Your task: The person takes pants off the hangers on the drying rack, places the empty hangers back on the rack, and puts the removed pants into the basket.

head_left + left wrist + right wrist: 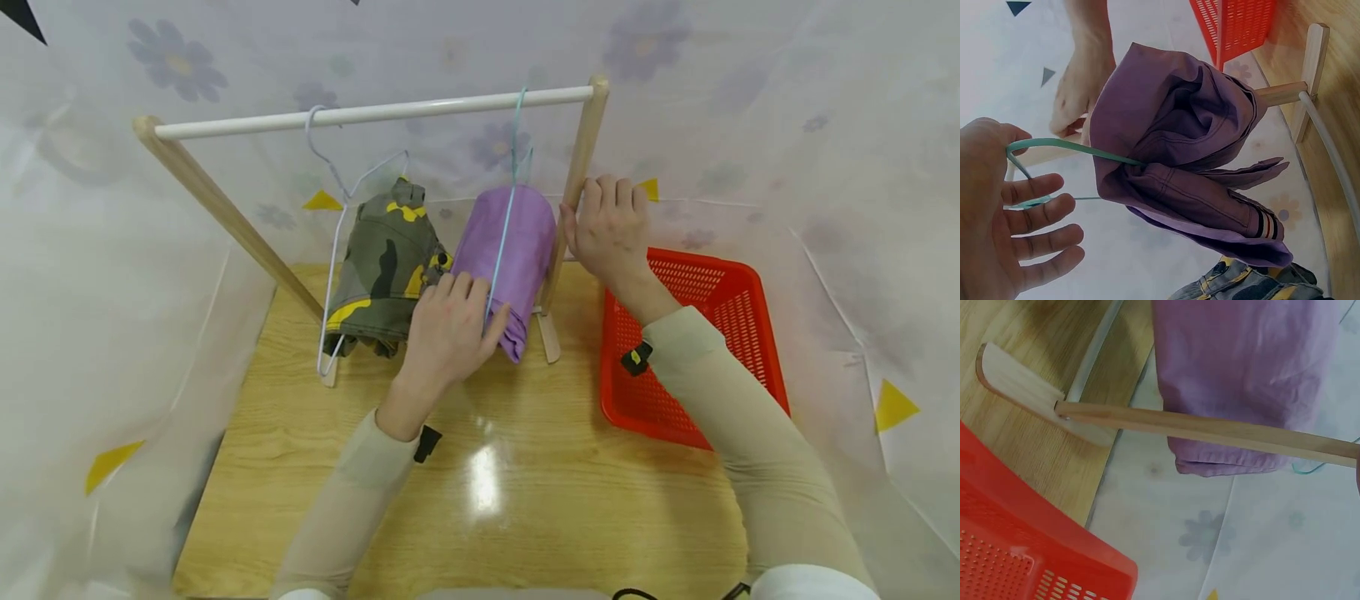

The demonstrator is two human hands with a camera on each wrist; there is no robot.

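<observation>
A purple garment (498,242) hangs folded over a teal hanger (517,129) on the rack's white bar (420,108). My left hand (450,329) holds the hanger's near end, which in the left wrist view passes between the thumb and the loosely bent fingers of the left hand (1029,212). My right hand (611,229) grips the rack's right wooden post (585,146), beside the purple garment. To the left, a camouflage garment (386,258) is draped on a white hanger (335,250). The right wrist view shows the purple garment (1241,369) behind the post (1210,428).
A red perforated basket (618,375) stands on the wooden table (555,500) at the right, partly under my right forearm. The rack's left post (225,212) slants down to the table, and a floral sheet (825,250) surrounds the table's back and sides.
</observation>
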